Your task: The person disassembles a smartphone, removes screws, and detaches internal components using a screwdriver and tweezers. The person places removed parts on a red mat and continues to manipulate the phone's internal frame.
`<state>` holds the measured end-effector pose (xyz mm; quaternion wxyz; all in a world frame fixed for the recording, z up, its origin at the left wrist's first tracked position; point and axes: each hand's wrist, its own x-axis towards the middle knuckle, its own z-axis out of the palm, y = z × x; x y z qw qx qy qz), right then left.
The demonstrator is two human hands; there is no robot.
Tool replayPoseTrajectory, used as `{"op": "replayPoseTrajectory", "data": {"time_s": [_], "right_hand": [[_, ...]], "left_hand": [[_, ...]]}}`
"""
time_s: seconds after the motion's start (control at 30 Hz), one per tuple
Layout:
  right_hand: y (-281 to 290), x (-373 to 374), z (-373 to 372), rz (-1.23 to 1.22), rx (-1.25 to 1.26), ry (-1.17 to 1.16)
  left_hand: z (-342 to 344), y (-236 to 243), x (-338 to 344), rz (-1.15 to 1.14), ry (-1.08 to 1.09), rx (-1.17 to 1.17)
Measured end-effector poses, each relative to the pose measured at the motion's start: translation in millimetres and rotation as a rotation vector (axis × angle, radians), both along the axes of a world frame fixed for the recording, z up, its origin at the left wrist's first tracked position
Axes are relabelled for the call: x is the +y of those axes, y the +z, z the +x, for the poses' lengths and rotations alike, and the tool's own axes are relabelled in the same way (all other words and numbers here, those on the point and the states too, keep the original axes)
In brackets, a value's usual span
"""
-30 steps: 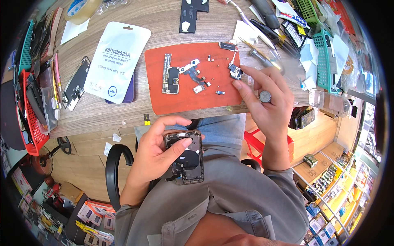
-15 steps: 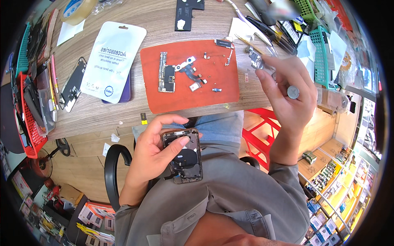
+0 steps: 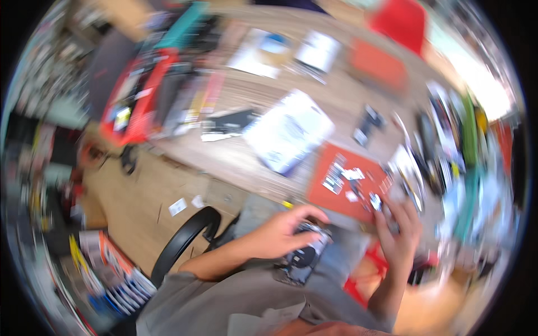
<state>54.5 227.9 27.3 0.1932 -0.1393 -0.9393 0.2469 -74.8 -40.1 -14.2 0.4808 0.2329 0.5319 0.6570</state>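
Note:
The view is smeared by motion. My left hand [image 3: 288, 235] is closed on a dark phone housing [image 3: 302, 257] at the lower middle, its thumb across the upper part. My right hand [image 3: 398, 227] is at the right edge of the orange mat [image 3: 319, 187], fingertips pinched at a small silvery part [image 3: 374, 200]; a grey cylinder shows among its fingers. On the mat lie a circuit board [image 3: 333, 175], flex cables and small parts. A black battery [image 3: 367, 123] lies above the mat.
A white pouch [image 3: 288, 131], a dark panel [image 3: 227, 123], a red basket [image 3: 126, 120] of items and an orange pad [image 3: 375, 61] are on the wooden table [image 3: 216, 165]. Tools and teal baskets crowd the right. A black armrest [image 3: 185, 235] is at lower left.
The camera has swung leftward and tilted, showing more of the table. My right hand moved rightward off the mat with the small part, and now appears closer to the mat again.

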Motion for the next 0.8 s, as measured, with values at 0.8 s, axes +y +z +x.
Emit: {"op": "replayPoseTrajectory", "data": {"time_s": [0.8], "right_hand": [[31,-2,9,0.124,0.199,0.034]], "left_hand": [[18,-3,-60,0.158,0.129,0.046]]}}
